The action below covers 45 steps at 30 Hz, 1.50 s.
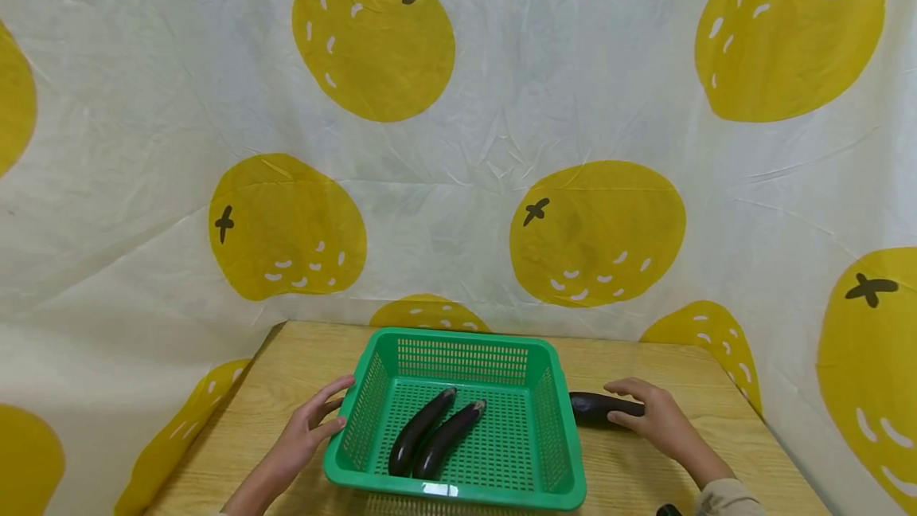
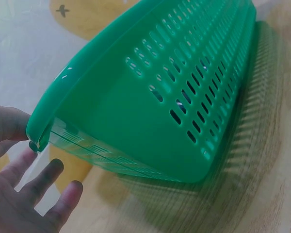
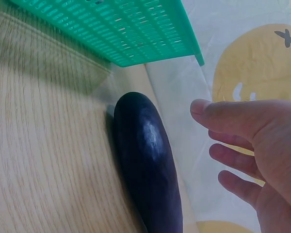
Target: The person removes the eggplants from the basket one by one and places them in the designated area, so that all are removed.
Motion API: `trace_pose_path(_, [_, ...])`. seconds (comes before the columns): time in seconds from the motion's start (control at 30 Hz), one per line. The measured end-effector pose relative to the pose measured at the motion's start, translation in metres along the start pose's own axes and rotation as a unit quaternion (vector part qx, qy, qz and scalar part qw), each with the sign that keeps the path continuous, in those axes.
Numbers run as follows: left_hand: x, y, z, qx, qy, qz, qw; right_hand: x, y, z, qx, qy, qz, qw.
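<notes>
Loose eggplant (image 1: pixel 593 409) at the right hand's (image 1: pixel 662 423) nine o'clock, outside the basket (image 1: pixel 516 496).
Lying on the counter (image 1: pixel 745 456) at the basket's three o'clock, it runs nine to three, its left end just beside the basket's wall. The right hand is nearer, thumb and fingers spread about it and holding nothing; the right wrist view shows a gap. The left hand (image 1: pixel 301 435) pinches the basket's rim at nine o'clock. Inside, two more eggplants (image 1: pixel 419 435) lie side by side, seven to one, left of centre. The basket's side wall stands between them and the loose one. Counter wood stretches toward two and four o'clock from the right hand; patterned cloth (image 1: pixel 466 253) rises behind the far edge at twelve.
</notes>
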<state>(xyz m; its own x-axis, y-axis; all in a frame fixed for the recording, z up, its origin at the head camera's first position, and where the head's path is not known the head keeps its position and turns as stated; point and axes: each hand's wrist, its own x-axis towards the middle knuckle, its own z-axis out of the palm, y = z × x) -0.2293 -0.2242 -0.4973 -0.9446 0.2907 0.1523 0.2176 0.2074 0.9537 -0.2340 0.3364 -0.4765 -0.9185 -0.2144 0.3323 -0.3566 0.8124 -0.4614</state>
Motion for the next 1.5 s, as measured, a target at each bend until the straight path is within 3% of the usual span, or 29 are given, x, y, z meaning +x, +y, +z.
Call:
trace_pose_path(0.53, [0.000, 0.000, 0.000, 0.000, 0.000, 0.005, 1.0000, 0.000, -0.011, -0.005, 0.015, -0.008, -0.002, 0.9999])
trace_pose_path(1.5, [0.000, -0.001, 0.000, 0.004, 0.001, 0.010, 0.9999, 0.005, -0.023, -0.012, -0.024, 0.026, -0.049, 0.9982])
